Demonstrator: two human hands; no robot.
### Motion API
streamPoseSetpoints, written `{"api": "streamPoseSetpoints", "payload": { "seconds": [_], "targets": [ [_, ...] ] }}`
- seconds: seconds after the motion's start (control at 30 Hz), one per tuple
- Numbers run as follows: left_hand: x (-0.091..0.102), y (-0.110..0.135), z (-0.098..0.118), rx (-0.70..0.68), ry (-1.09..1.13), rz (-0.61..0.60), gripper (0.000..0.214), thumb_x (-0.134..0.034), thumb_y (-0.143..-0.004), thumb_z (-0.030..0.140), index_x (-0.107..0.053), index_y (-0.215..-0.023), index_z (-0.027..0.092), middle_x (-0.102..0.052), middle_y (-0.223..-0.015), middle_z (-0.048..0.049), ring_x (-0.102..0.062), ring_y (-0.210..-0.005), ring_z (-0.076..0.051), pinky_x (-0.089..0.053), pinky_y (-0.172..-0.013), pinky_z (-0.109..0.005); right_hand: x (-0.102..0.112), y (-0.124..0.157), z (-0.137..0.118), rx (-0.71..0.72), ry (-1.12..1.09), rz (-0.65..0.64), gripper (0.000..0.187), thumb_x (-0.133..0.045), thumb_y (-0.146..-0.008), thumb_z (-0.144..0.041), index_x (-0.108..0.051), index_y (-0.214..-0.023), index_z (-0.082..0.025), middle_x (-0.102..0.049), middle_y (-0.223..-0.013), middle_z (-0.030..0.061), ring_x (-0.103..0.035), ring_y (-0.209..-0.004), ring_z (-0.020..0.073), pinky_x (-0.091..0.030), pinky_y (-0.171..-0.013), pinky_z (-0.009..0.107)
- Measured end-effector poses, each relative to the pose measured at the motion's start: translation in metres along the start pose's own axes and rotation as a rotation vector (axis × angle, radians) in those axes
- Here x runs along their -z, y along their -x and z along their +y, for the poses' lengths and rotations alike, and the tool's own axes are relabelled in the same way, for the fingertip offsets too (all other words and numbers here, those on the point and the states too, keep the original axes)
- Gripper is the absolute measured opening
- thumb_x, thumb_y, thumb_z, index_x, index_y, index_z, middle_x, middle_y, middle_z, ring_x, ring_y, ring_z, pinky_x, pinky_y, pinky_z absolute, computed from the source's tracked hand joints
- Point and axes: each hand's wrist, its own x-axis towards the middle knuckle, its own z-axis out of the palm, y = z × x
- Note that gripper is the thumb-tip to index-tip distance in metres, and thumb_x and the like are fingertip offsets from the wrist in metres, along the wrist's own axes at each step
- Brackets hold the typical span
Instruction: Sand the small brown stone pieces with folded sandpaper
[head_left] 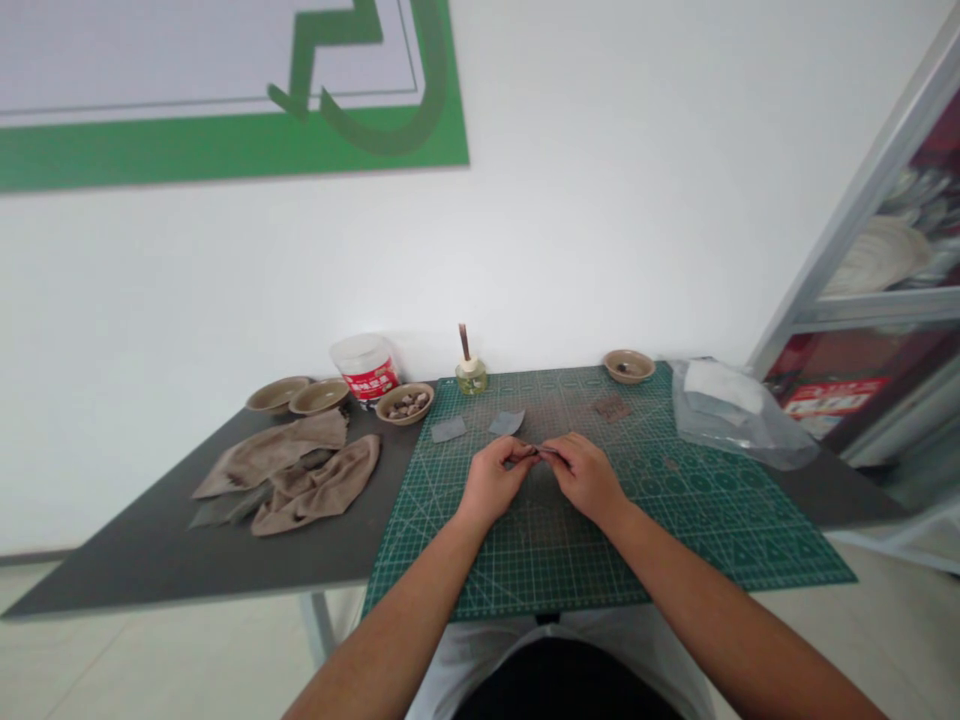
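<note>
My left hand (493,478) and my right hand (583,472) meet over the middle of a green cutting mat (675,520). Both have their fingers pinched on a small dark object (537,452) held between them; it is too small to name. Two small grey squares (448,429) (507,422) lie on the mat just beyond my hands. A brownish patch (611,406) lies farther right on the mat.
A dark grey table (150,560) stands against a white wall. Brown cloths (300,470) lie at left. Behind them stand two empty bowls (300,396), a bowl of small pieces (405,403), a white tub (365,365), a small bottle (471,375), another bowl (629,366) and a plastic bag (731,410).
</note>
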Motion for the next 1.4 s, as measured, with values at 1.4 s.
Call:
{"api": "streamPoseSetpoints", "payload": {
  "seconds": [1.4],
  "targets": [
    [-0.004,-0.003,-0.004,0.145,0.255,-0.075,0.017,-0.065,-0.082,0.028,-0.064,-0.095,0.018,-0.069,-0.078,-0.0019,-0.066,-0.072,-0.015,-0.053,-0.067,-0.027,-0.015,-0.004,0.020,-0.456,-0.519,0.022,0.029,-0.063,-0.084,-0.042,-0.058,-0.102,-0.020,-0.069,-0.084,0.0022,-0.066,-0.072,0.0167,-0.051,-0.065,0.027]
  ]
}}
